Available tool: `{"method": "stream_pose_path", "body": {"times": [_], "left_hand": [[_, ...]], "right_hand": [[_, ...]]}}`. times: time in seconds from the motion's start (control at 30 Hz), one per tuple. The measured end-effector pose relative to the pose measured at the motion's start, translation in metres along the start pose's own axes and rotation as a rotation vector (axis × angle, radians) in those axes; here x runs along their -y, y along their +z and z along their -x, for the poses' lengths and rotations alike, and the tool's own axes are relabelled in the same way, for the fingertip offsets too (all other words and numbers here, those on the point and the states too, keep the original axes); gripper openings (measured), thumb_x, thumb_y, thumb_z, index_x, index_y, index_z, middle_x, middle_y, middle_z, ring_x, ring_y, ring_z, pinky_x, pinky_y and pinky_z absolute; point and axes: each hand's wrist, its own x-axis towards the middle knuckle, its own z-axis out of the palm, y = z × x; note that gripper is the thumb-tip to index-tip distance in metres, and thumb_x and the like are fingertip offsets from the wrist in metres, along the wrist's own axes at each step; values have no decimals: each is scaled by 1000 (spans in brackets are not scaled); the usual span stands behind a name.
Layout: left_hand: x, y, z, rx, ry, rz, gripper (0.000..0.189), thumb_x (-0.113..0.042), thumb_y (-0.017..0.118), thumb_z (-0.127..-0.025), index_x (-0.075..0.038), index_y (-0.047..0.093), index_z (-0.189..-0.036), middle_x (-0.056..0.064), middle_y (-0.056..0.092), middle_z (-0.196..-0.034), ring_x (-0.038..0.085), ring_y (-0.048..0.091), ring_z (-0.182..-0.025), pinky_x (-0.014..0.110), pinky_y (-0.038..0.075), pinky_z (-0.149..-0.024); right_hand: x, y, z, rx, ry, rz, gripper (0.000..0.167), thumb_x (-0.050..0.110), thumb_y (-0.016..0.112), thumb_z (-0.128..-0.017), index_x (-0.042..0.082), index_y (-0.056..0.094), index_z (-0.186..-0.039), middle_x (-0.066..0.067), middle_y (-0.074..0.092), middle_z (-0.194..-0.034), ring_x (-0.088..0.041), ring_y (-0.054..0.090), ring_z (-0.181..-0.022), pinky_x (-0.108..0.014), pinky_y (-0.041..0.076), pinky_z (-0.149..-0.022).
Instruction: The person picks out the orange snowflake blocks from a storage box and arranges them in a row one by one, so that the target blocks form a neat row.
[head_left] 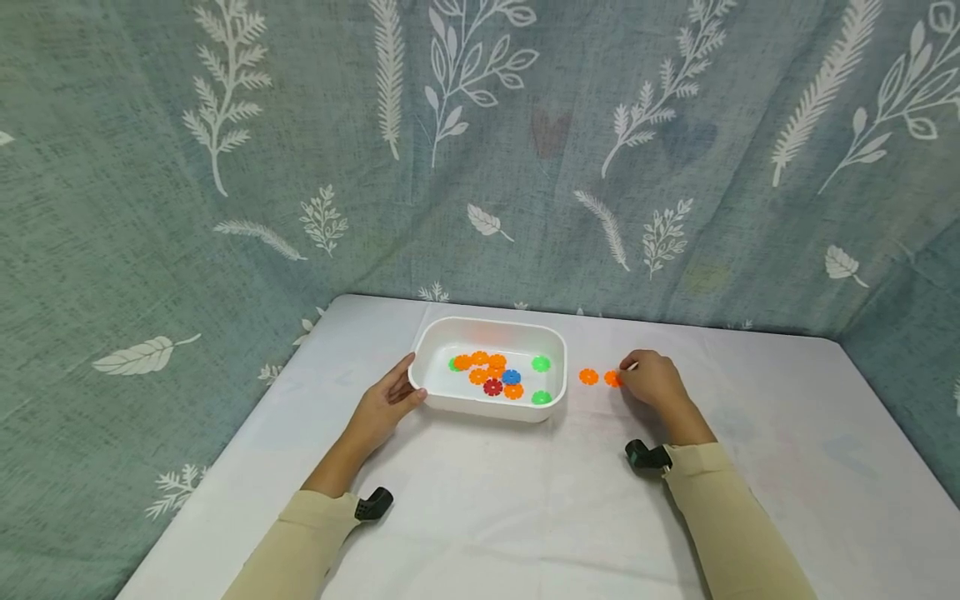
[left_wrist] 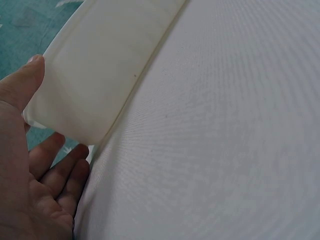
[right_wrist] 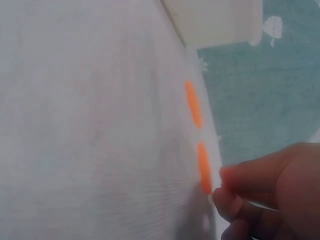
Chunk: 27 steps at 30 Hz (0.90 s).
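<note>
My left hand (head_left: 381, 410) grips the left end of a white rectangular tub (head_left: 487, 407), its thumb on the near rim and its fingers round the end wall. In the left wrist view the fingers reach below the tub wall (left_wrist: 95, 75). To the right of the tub, my right hand (head_left: 656, 382) has thumb and index fingertips together at the edge of an orange notched disc (head_left: 612, 379), pinching it close to the table. A second orange disc (head_left: 588, 377) lies flat between that disc and the tub.
Inside the tub lie several orange discs (head_left: 477, 377), a red disc (head_left: 492, 387), a blue disc (head_left: 512, 377) and several green discs (head_left: 541, 363). A white cloth covers the table (head_left: 480, 500). Behind it hangs a leaf-patterned curtain (head_left: 540, 233).
</note>
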Motion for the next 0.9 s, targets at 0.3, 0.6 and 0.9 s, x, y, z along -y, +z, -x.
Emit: {"method": "stream_pose_path", "body": {"times": [0.3, 0.6, 0.9], "left_hand": [[0, 1, 2, -2, -7, 1, 77, -38, 74, -87, -29, 34, -152, 7, 48, -144, 22, 51, -127, 34, 44, -102], [1, -1, -1, 3, 7, -12, 81, -45, 74, -85, -29, 32, -153, 8, 48, -145, 24, 50, -128, 36, 44, -102], [1, 0, -1, 9, -12, 3, 80, -39, 74, -86, -27, 32, -154, 9, 48, -144, 26, 50, -127, 39, 43, -103]], "right_hand": [[12, -15, 3, 8, -29, -52, 26, 21, 61, -95, 2, 66, -112, -16, 66, -104, -29, 61, -86, -40, 51, -71], [36, -26, 4, -21, -78, -62, 27, 25, 62, -95, 5, 67, -113, -14, 67, -104, -29, 61, -87, -41, 51, -72], [65, -27, 6, -27, -138, -111, 28, 27, 63, -94, 8, 67, -114, -13, 67, -105, -30, 62, -91, -42, 53, -76]]}}
